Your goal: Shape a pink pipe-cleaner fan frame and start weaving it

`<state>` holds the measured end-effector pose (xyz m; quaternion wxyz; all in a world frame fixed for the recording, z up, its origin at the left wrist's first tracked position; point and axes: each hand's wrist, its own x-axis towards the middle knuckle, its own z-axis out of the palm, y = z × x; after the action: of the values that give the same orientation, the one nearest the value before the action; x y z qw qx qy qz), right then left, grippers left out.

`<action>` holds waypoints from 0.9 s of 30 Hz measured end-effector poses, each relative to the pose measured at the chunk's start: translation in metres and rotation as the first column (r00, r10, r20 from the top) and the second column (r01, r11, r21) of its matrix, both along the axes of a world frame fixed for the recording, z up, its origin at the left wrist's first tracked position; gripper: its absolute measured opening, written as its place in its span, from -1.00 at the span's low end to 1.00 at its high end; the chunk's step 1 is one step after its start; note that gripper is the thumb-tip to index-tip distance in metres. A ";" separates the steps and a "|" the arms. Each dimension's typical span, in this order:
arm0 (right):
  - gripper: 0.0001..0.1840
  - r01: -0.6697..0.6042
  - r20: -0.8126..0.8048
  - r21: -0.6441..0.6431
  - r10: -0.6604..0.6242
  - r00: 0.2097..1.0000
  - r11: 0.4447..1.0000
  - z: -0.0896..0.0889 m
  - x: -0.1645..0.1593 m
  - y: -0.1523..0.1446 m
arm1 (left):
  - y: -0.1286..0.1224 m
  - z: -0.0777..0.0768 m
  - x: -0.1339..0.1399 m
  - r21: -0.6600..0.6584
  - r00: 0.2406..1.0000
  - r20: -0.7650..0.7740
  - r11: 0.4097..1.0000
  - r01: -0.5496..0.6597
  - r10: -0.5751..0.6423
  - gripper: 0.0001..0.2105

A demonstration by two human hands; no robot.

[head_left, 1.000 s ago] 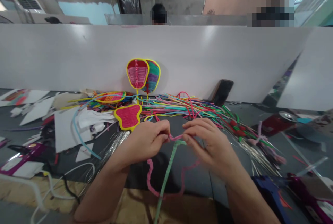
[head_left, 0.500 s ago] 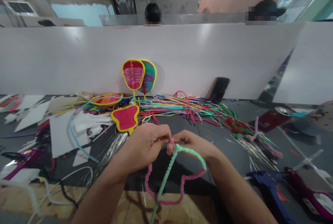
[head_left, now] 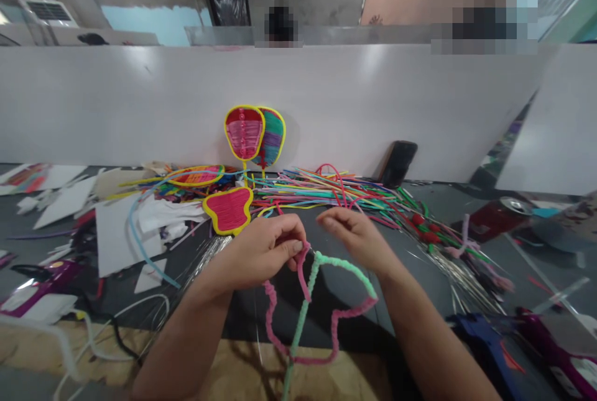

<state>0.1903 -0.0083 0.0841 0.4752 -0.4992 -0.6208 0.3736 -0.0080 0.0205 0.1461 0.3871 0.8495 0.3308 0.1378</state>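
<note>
My left hand point(head_left: 268, 252) pinches a pink pipe cleaner point(head_left: 302, 280) between thumb and fingers, and its free end hangs down. Close to that pinch is the top of a bent outline point(head_left: 334, 320) made of fuzzy pipe cleaner, mint green at the upper right and pink lower down. A straight mint stem point(head_left: 301, 320) runs through it toward me. A bit of bare wire shows near the mint tip. Apart from the outline, my right hand point(head_left: 359, 239) hovers to the right with its fingers together and nothing visible in them. My left hand covers the outline's upper left part.
Behind my hands lie a pink panel with a yellow edge point(head_left: 228, 211) and a pile of colored pipe cleaners point(head_left: 317, 189). Two fan shapes point(head_left: 245, 133) lean on the white partition point(head_left: 163, 102). A phone point(head_left: 398, 161), a can point(head_left: 499, 217) and glue guns point(head_left: 489, 351) are at the right.
My right hand has let go near the pink tip and moved up and right. A length of pink pipe cleaner now hangs from my left hand's pinch.
</note>
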 end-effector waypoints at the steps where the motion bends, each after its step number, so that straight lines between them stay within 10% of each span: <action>1: -0.74 0.097 0.045 0.086 -0.101 0.994 0.992 0.007 0.002 -0.005 | 0.001 0.000 0.000 -0.024 1.000 0.003 1.000 0.001 -0.001 -0.91; 5: -0.84 -0.065 0.392 0.425 -0.119 0.912 0.903 0.036 -0.008 -0.038 | 0.003 0.001 -0.001 -0.030 1.000 -0.006 0.999 -0.022 0.022 -0.91; 13: -0.97 -0.147 0.730 0.559 -0.400 0.554 0.816 0.033 -0.042 -0.063 | 0.004 0.001 0.000 0.026 0.999 -0.018 0.999 -0.045 0.045 -0.91; 20: -0.94 -0.051 0.586 0.608 -0.406 0.701 0.792 0.045 -0.020 -0.059 | 0.000 -0.002 0.002 0.074 1.000 -0.022 0.997 -0.008 0.010 -0.88; 27: -0.82 0.047 0.429 0.402 -0.234 0.872 0.914 0.033 0.011 -0.026 | -0.004 -0.002 0.003 -0.013 0.997 0.055 0.998 0.054 -0.053 -0.85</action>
<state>0.2008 -0.0340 0.1170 0.4247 -0.5176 -0.7386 0.0786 -0.0049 0.0164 0.1444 0.4057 0.8511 0.2984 0.1480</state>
